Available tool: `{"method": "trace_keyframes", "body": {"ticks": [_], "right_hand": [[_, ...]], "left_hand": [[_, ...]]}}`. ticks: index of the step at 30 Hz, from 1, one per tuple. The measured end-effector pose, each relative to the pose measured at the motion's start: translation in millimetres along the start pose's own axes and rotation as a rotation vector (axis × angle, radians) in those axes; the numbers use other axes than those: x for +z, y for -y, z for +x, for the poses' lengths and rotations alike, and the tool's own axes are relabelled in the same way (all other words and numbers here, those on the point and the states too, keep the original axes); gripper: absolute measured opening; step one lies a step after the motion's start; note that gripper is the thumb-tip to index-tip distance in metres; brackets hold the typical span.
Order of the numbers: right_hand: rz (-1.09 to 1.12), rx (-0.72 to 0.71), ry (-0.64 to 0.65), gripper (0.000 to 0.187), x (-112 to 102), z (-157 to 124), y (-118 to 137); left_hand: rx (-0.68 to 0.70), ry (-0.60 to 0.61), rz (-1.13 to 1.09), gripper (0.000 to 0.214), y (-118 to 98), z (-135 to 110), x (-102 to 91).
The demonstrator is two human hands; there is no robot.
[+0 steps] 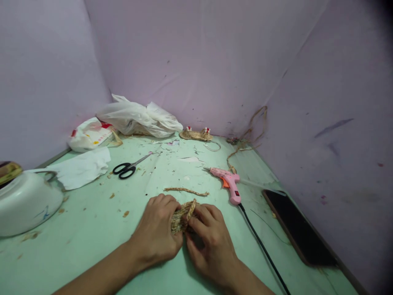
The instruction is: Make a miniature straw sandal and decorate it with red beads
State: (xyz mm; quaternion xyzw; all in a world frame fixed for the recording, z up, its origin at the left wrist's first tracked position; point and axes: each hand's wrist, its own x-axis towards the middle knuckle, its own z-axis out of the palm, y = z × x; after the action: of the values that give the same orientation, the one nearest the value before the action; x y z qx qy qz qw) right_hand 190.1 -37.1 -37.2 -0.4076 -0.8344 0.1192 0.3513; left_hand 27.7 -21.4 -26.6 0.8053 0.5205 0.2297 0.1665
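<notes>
A small woven straw piece (pixel 180 219) is held between my two hands, low in the middle of the view. My left hand (pixel 159 227) wraps around its left side. At its right side, my right hand (pixel 210 235) pinches a short braided strip (pixel 190 209) that lies across the woven piece. Much of the piece is hidden under my fingers. Just beyond my hands, a loose braided cord (pixel 186 190) lies on the green tabletop (pixel 101 246). A pink glue gun (pixel 227 182) with an orange trigger rests to the right, its nozzle pointing left.
Black-handled scissors (pixel 130 167) lie at left, near white tissue (pixel 84 168) and a white pot (pixel 27 205). A plastic bag (pixel 144 119) and a straw sole with red-and-white beads (pixel 196 135) sit at the back. A phone (pixel 299 227) and black cable (pixel 260 243) are at right.
</notes>
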Motion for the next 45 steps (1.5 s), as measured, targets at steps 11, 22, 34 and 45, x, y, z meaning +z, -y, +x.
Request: {"method": "trace_keyframes", "body": {"ticks": [11,22,34,45], "right_hand": [[-0.048,-0.028,0.106,0.029,3.8,3.2,-2.9],[-0.005,-0.001,0.089,0.029,7.1,3.3,-5.0],[0.019,-0.011,0.073,0.03,6.3,5.3,-3.0],[0.02,-0.009,0.061,0.033,7.9,3.3,-4.4]], "left_hand": [[-0.024,0.012,0.0,0.022,-2.7,2.6,-1.0],[-0.023,0.013,0.038,0.018,-5.1,6.3,-1.1],[-0.032,0.065,0.087,0.017,-7.5,8.5,-4.9],[-0.046,0.057,0.046,0.017,-5.5,5.2,-2.3]]}}
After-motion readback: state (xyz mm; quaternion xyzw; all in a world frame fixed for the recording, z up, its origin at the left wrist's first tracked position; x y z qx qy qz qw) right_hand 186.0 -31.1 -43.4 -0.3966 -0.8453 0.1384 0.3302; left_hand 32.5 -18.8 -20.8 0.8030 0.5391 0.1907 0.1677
